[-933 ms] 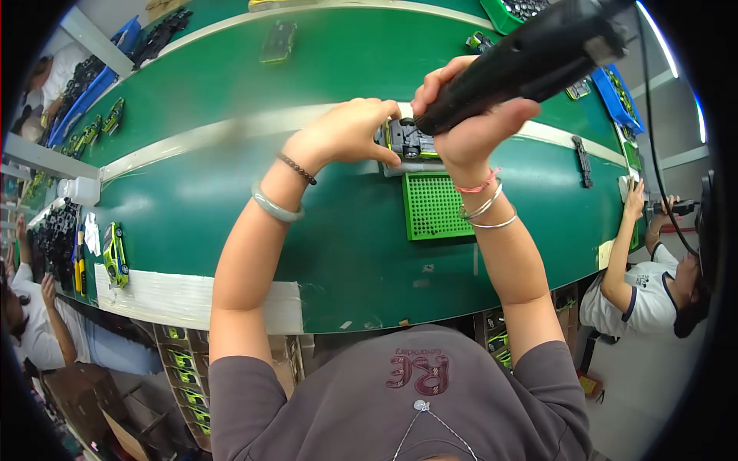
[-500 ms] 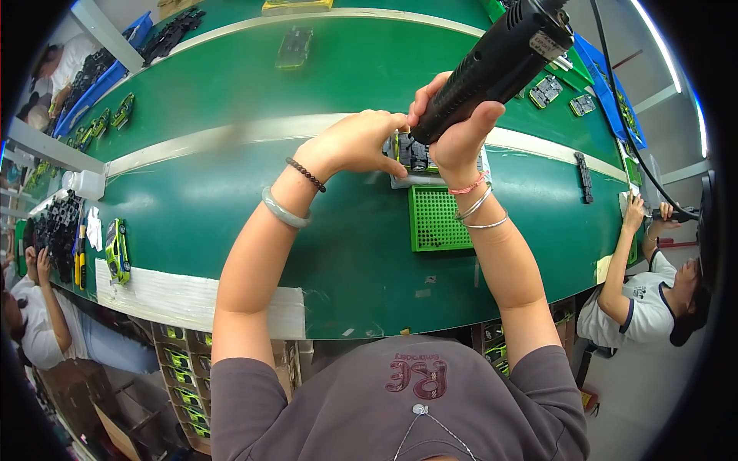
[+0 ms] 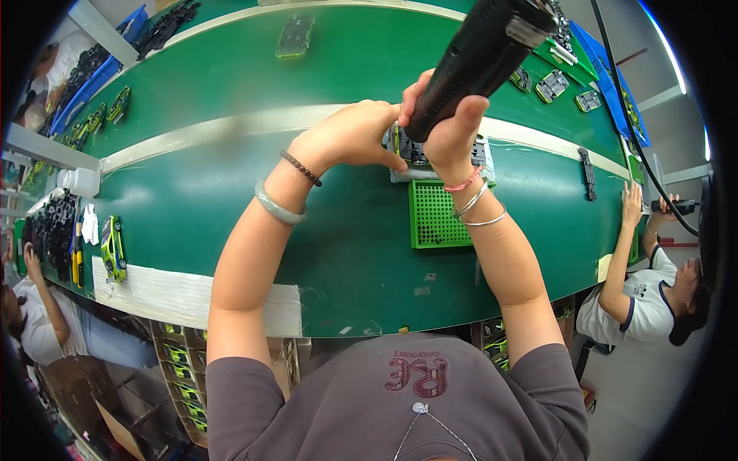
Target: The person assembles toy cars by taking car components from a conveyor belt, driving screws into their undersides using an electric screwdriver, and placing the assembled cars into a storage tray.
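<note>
My right hand (image 3: 448, 131) is wrapped round a thick black electric screwdriver (image 3: 478, 67), tilted with its lower end over an upturned toy car (image 3: 416, 151). My left hand (image 3: 355, 132) grips the car's left end between thumb and fingers. Black underside parts and a bit of yellow-green body show between the hands; the screwdriver's tip is hidden behind my right hand. Under the car lies a pale fixture (image 3: 400, 177), partly covered. Just nearer to me sits a green tray (image 3: 416, 238) with rows of small holes.
A yellow-green toy car (image 3: 114, 250) stands on the left, near a white strip (image 3: 192, 300). A black long part (image 3: 587, 174) lies on the right. More upturned cars (image 3: 552, 86) rest at the far right. People work at both sides; a black cable (image 3: 615, 92) hangs at right.
My right hand and the screwdriver have shifted slightly left, closer to my left hand, uncovering more of the car's right side. The left hand keeps its hold. The view has tilted a little.
</note>
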Motion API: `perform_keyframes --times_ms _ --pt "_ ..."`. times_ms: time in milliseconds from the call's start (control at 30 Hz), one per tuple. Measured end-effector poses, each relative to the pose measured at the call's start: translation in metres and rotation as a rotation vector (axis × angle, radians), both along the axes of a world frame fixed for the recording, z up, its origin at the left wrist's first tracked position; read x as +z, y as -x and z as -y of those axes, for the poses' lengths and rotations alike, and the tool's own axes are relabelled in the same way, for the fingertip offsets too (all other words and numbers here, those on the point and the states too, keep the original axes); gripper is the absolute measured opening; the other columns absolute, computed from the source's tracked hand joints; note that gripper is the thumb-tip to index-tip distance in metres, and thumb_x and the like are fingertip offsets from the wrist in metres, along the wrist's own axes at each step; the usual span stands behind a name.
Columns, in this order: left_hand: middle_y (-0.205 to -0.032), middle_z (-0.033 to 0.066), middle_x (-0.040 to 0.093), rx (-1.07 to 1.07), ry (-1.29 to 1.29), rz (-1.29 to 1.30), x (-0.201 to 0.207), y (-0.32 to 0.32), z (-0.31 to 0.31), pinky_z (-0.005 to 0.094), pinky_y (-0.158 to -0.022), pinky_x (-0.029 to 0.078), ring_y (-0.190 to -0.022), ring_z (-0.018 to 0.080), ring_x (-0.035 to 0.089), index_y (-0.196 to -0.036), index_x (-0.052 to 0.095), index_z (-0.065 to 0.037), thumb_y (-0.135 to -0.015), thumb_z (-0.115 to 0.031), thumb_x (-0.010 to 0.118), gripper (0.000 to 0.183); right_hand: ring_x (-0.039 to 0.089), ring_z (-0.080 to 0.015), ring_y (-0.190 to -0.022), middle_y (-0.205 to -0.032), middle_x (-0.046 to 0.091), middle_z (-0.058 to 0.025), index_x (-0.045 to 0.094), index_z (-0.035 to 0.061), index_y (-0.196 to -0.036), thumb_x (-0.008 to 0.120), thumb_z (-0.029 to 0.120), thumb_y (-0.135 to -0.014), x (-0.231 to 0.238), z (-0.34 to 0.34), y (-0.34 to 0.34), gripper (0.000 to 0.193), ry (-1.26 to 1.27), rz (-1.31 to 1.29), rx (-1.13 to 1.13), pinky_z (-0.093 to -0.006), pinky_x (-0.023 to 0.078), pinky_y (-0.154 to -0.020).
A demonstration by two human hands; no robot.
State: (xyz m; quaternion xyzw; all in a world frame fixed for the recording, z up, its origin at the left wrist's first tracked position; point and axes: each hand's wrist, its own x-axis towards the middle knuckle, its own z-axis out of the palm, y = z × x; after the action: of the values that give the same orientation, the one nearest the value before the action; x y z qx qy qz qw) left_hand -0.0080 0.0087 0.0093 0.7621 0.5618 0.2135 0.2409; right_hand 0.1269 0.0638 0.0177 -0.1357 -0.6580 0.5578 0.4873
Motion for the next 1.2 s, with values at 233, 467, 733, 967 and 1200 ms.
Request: perform_keyframes --times_ms 233,467,733,967,1200 --pt "-0.088 0.0174 0.061 0.029 -0.002 0.02 0.002 0.001 0.002 0.0395 -0.075 0.047 -0.086 0.0351 0.058 -0.096 0.052 -0.001 -0.061 -0.026 0.08 0.051 0.051 -0.0101 -0.043 -0.051 0.05 -0.0045 0.053 -0.0025 -0.067 0.044 0.072 -0.078 0.002 -0.001 0.012 0.075 -0.055 -0.107 0.015 -0.0218 0.039 -0.04" --pt "-0.08 0.0188 0.062 0.028 -0.055 0.0 0.001 0.001 -0.002 0.0407 -0.07 0.048 -0.08 0.0355 0.059 -0.086 0.057 0.0 -0.059 -0.03 0.081 0.047 0.05 -0.0102 -0.043 -0.051 0.05 -0.0047 0.051 -0.0027 -0.066 0.046 0.071 -0.078 0.001 -0.002 0.009 0.074 -0.036 -0.133 0.022 -0.0225 0.039 -0.04" --pt "-0.101 0.0158 0.061 -0.027 -0.153 -0.002 -0.008 -0.003 -0.001 0.0372 -0.084 0.046 -0.096 0.0317 0.057 -0.107 0.056 -0.001 -0.06 -0.031 0.081 0.061 0.051 -0.014 -0.051 -0.062 0.052 -0.0065 0.05 0.0021 -0.08 0.028 0.085 -0.07 0.023 -0.004 -0.027 0.086 0.13 -0.202 0.112 -0.0254 0.042 -0.047" --pt "-0.101 0.0088 0.06 0.028 -0.004 0.854 0.023 0.025 0.001 0.0308 -0.084 0.047 -0.095 0.0157 0.057 -0.109 0.053 0.001 -0.073 -0.016 0.074 0.045 0.051 -0.0145 -0.052 -0.063 0.051 -0.0069 0.046 0.0015 -0.087 0.04 0.085 -0.064 0.005 -0.018 -0.155 0.087 -0.058 -0.138 -0.217 -0.0248 0.042 -0.047" --pt "-0.092 0.0138 0.064 0.269 -0.361 -0.186 0.044 0.052 -0.054 0.0317 -0.076 0.049 -0.085 0.0229 0.062 -0.104 0.06 0.001 -0.069 -0.021 0.074 0.044 0.054 -0.0142 -0.052 -0.062 0.053 -0.0076 0.051 -0.002 -0.083 0.051 0.076 -0.07 -0.048 -0.021 -0.213 0.079 -0.004 -0.16 -0.392 -0.0239 0.042 -0.047"
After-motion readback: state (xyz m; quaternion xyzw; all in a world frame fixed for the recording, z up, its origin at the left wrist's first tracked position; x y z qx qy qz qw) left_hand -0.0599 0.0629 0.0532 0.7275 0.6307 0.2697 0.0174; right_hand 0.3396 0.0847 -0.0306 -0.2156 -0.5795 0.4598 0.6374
